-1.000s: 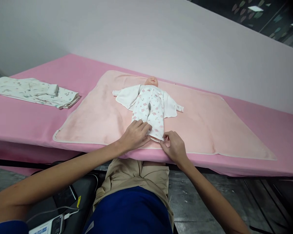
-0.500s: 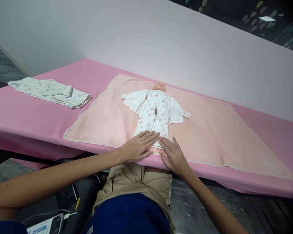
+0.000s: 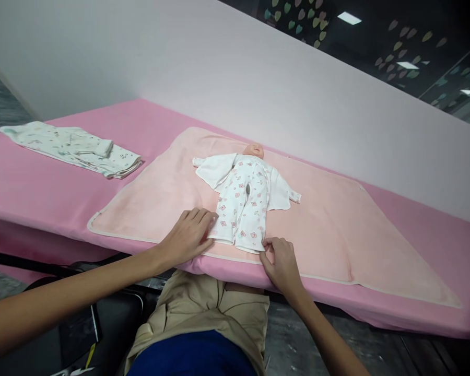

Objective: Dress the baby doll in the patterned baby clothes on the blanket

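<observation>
A doll, its head (image 3: 254, 150) showing at the far end, lies on its back on a peach blanket (image 3: 309, 235). Over its body are white baby trousers (image 3: 243, 201) with a pink print and a small hole at the crotch. The white top's sleeves (image 3: 215, 169) spread to both sides. At the hem of the left trouser leg, my left hand (image 3: 190, 235) curls its fingers against the cloth edge, the thumb at the corner. My right hand (image 3: 282, 261) pinches the hem corner of the right leg between thumb and forefinger.
Folded white printed baby clothes (image 3: 74, 149) lie at the left on the pink table cover (image 3: 31, 193). A pale partition wall (image 3: 172, 57) rises behind the table. Below the front edge, a black chair (image 3: 113, 324) stands at my left.
My hands have moved apart from lying flat over the lower trouser legs to the two outer hem edges, fingers now bent. The hems now show. The view has shifted slightly.
</observation>
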Demonstrator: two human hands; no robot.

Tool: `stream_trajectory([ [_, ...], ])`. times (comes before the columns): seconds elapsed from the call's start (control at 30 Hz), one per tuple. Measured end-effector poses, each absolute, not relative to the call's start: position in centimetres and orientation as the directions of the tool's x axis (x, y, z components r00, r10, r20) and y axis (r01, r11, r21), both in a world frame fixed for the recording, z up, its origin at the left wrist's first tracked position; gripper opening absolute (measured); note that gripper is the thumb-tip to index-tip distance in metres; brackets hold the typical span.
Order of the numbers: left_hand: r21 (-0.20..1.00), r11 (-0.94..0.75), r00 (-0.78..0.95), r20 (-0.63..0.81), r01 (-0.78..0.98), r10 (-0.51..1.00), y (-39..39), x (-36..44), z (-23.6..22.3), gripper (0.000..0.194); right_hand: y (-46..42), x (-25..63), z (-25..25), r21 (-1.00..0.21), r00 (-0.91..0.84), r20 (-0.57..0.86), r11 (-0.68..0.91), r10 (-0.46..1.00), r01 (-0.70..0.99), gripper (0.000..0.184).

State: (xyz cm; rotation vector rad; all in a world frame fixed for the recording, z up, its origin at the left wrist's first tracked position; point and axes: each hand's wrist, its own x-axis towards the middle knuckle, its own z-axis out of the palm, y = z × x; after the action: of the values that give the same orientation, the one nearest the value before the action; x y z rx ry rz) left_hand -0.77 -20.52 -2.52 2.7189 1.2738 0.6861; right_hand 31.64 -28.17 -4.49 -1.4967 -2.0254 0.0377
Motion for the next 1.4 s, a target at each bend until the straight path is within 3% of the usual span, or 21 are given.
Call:
stream_trajectory([
  [0.1, 0.278, -0.686, 0.633, 0.265, 0.672, 0.727, -20.1, -1.5, -1.5, 0.016, -28.1, 32.2, -3.4, -0.329, -0.291, 0.407, 0.436, 0.866, 0.838, 0.016],
  [0.2, 0.313, -0.795, 0.781, 0.202, 0.52, 0.591, -19.7, -3.0, 0.2, 0.014, -29.2, 33.5, -2.2, -0.321, -0.439, 0.3, 0.523, 0.847, 0.79, 0.013],
  [0.27, 0.298, -0.84, 0.829, 0.203, 0.454, 0.521, -18.7, -4.2, 1.4, 0.014, -29.5, 34.8, -1.3, -0.354, -0.474, 0.236, 0.529, 0.848, 0.771, 0.022],
  [0.37, 0.288, -0.83, 0.802, 0.243, 0.477, 0.545, -14.7, -5.1, 2.7, 0.019, -26.8, 36.8, 0.3, -0.399, -0.415, 0.22, 0.47, 0.883, 0.788, 0.029],
  [0.57, 0.267, -0.807, 0.726, 0.353, 0.526, 0.59, 2.5, -0.7, 5.2, 0.041, -9.3, 40.0, 3.0, -0.445, -0.279, 0.306, 0.396, 0.91, 0.803, 0.015],
  [0.73, 0.375, -0.776, 0.781, 0.183, 0.506, 0.598, 14.1, 4.0, 6.0, 0.059, 2.4, 40.7, 3.3, -0.446, -0.379, 0.22, 0.438, 0.899, 0.781, 0.027],
  [0.87, 0.43, -0.795, 0.858, 0.085, 0.427, 0.506, 16.8, 5.5, 3.8, 0.056, 5.4, 41.2, 2.2, -0.528, -0.506, 0.171, 0.512, 0.845, 0.677, 0.021],
  [0.97, 0.463, -0.79, 0.853, 0.123, 0.403, 0.507, 16.6, 5.7, 2.1, 0.059, 6.0, 42.1, 1.5, -0.64, -0.542, 0.1, 0.471, 0.834, 0.607, 0.026],
  [1.07, 0.448, -0.798, 0.834, 0.181, 0.402, 0.522, 15.9, 5.7, 1.1, 0.062, 5.9, 42.4, 1.1, -0.669, -0.562, 0.042, 0.441, 0.826, 0.598, 0.028],
  [1.2, 0.386, -0.854, 0.834, 0.289, 0.348, 0.47, 15.2, 6.2, 0.4, 0.053, 5.4, 41.6, 0.4, -0.636, -0.541, 0.104, 0.474, 0.835, 0.609, 0.027],
  [1.4, 0.444, -0.852, 0.798, 0.387, 0.277, 0.461, 15.4, 6.2, -0.6, 0.053, 5.0, 39.8, -0.6, -0.639, -0.33, 0.416, 0.53, 0.847, 0.557, 0.021],
])
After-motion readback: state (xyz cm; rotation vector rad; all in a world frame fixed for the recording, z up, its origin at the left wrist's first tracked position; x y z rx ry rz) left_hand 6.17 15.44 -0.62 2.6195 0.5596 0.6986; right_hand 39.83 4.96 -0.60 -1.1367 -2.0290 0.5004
